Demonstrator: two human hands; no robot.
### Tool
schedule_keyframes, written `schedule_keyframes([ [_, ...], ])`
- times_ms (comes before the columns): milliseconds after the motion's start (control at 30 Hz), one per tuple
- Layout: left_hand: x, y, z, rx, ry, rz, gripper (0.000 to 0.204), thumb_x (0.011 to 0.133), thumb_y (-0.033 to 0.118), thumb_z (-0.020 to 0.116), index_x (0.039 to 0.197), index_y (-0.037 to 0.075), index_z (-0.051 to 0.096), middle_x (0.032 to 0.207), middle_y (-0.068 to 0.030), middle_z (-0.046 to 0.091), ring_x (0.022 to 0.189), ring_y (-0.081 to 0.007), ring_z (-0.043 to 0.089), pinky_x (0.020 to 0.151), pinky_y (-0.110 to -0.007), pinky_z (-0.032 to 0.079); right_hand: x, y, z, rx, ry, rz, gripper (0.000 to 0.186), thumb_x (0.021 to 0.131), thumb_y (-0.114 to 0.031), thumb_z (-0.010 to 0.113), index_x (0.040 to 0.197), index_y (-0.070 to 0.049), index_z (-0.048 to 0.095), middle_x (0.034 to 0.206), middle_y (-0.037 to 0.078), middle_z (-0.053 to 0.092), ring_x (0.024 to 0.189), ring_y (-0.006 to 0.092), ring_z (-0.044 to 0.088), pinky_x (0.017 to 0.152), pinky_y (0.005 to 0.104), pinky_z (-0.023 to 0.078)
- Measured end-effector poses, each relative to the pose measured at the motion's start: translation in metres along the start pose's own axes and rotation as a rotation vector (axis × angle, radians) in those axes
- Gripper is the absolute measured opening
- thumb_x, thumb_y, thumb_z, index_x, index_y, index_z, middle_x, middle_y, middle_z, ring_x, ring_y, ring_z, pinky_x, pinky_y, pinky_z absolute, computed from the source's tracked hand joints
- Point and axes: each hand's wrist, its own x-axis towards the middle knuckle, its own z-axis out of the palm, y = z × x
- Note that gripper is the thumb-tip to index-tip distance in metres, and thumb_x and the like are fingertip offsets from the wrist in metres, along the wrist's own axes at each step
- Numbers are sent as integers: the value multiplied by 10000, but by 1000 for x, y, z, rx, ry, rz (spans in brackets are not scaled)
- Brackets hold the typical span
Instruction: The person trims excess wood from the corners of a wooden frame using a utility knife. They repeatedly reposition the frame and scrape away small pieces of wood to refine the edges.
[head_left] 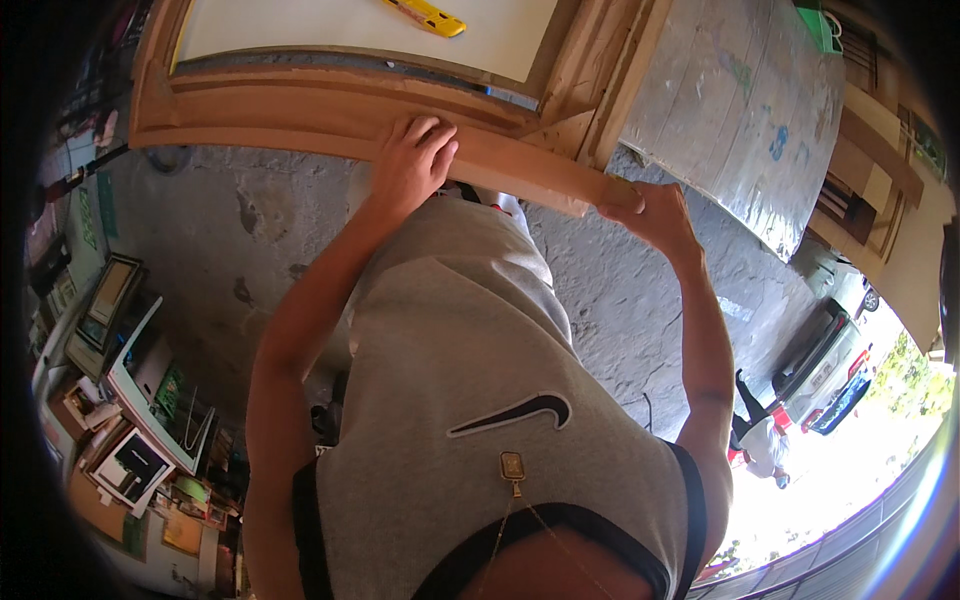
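Crowded shelves and framed pieces stand well to the left of the hands, beyond a rough grey floor. Just ahead of the hands is the wooden frame, its near left corner joined. In its opening, beyond the left hand, a yellow tool lies on a white surface. The left hand bends its fingers over the lower rail; how firmly it grips I cannot tell. Between the hands, the rail meets an upright, so assembly looks done there. The right hand is closed around the rail's right end, which juts past that upright; trimming or smoothing may remain, though the finish is unclear. Right of the hands are a plastic-covered board and, farther off, a parked vehicle.
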Motion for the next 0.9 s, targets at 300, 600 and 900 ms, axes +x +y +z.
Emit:
schedule_keyframes([
  [300, 35, -1, 18, -73, -63, 175, 133, 745, 163, 768, 787, 137, 644, 717, -9, 644, 717, -236, 616, 714, -376, 452, -2, -7, -16, 33, 28, -8, 459, 741, -425, 841, 809, 15, 735, 618, 137, 658, 547, 214, 640, 549, 359, 505],
  [600, 52, 3, 28, -151, -220, 145, 138, 748, 258, 787, 728, 151, 702, 677, -12, 680, 634, -235, 642, 666, -380, 451, 7, -17, -32, 102, 131, -105, 478, 725, -432, 870, 771, 18, 714, 599, 119, 649, 511, 173, 608, 495, 338, 500],
  [900, 72, 8, 31, -54, -298, 188, 220, 749, 341, 791, 696, 152, 692, 655, -6, 668, 609, -235, 627, 697, -395, 429, 22, -30, -52, 92, 29, -71, 483, 721, -447, 867, 809, 9, 734, 629, 118, 680, 546, 181, 656, 509, 329, 514],
])
